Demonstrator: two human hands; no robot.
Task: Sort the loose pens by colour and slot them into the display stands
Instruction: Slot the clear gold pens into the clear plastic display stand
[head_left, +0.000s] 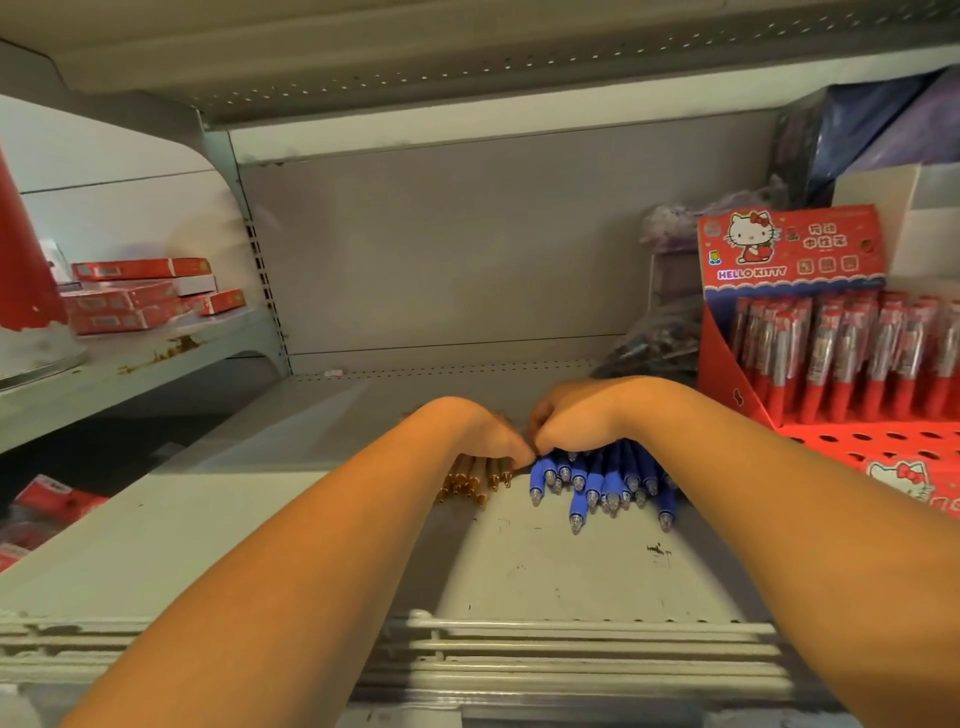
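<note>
Several blue pens (597, 480) lie in a heap on the grey shelf (545, 566), tips towards me. To their left lies a smaller bunch of gold-tipped pens (470, 480). My left hand (467, 428) rests over the gold-tipped bunch with its fingers curled down onto them. My right hand (576, 415) lies over the blue heap, fingers curled at the pens' far ends. The two hands touch at the fingertips between the two bunches. What each finger holds is hidden under the hands. A red display stand (810, 332) with red pens stands at the right.
The red stand's perforated base (883, 439) reaches toward my right forearm. Red boxes (140, 296) are stacked on a neighbouring shelf at the left. A shelf board hangs overhead. A wire rail (571, 644) runs along the shelf's front edge. Bagged goods (649, 343) sit behind the stand.
</note>
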